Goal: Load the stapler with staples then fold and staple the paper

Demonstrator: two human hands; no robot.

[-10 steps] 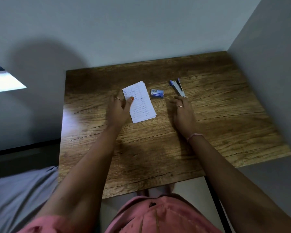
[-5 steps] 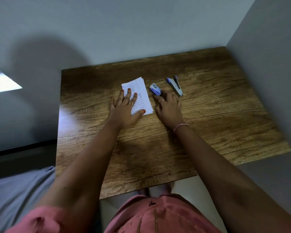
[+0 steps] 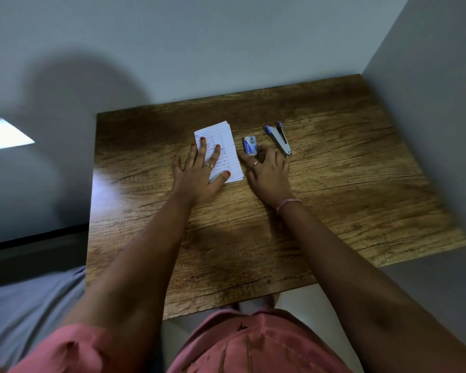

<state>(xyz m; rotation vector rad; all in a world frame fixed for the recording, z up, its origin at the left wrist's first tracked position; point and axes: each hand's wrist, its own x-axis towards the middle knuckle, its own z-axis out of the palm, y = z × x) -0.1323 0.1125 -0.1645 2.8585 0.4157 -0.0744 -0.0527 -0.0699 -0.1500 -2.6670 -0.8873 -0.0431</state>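
Observation:
A folded white lined paper (image 3: 228, 142) with handwriting lies on the wooden table (image 3: 334, 197). My left hand (image 3: 199, 170) rests flat on it, fingers spread. To its right sits a small blue staple box (image 3: 250, 145). My right hand (image 3: 269, 173) lies on the table just below the box, its fingertips touching the box's near end, fingers apart and holding nothing. A blue and silver stapler (image 3: 279, 138) lies further right, slanted, apart from both hands.
Grey walls (image 3: 428, 103) close in the table at the back and the right. The table's left edge drops to a dark floor strip and a grey surface (image 3: 24, 305). Bare wood stretches in front of the hands.
My left hand spread flat over the paper. My right hand slid left from the stapler to the staple box, which turned a little. The view shifted slightly.

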